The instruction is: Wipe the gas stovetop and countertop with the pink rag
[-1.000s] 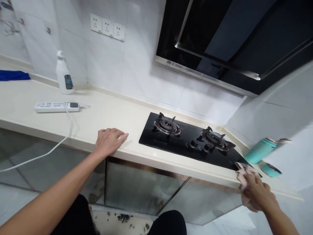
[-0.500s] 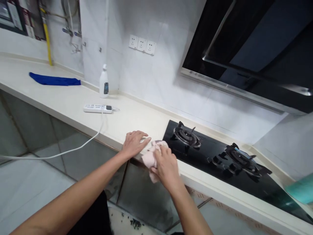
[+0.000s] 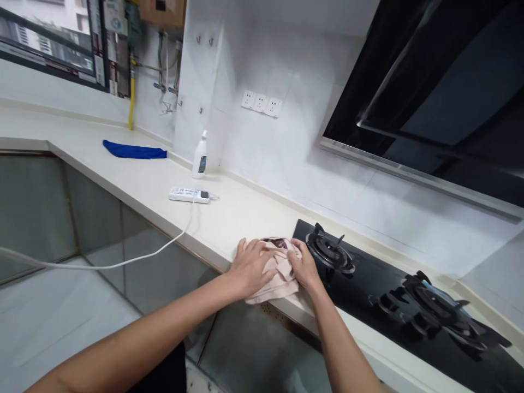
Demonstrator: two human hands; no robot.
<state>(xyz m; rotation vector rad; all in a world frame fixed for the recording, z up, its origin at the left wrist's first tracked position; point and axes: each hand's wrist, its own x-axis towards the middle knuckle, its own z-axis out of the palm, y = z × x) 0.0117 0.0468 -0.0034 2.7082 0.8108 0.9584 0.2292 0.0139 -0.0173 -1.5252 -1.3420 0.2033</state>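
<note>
A pale pink cloth [image 3: 282,275] lies bunched on the front of the white counter, just left of the gas stove, with its lower edge at the counter's front edge. My left hand [image 3: 251,267] rests on the cloth's left side, fingers spread. On the other side, my right hand [image 3: 303,265] grips the cloth's right edge with bent fingers and the thumb on top. A darker patch shows in the folds at the back of the cloth.
The black gas stove [image 3: 370,292] has two burners with raised supports. Farther left are a white power strip [image 3: 189,195] with its cable hanging over the edge, a white bottle [image 3: 200,159] and a blue cloth [image 3: 135,150]. A dark range hood [image 3: 442,103] overhangs the stove.
My left hand has moved from the bare counter onto the cloth. The cloth, earlier crumpled under my right hand, is spread wider between both hands. The view has shifted left.
</note>
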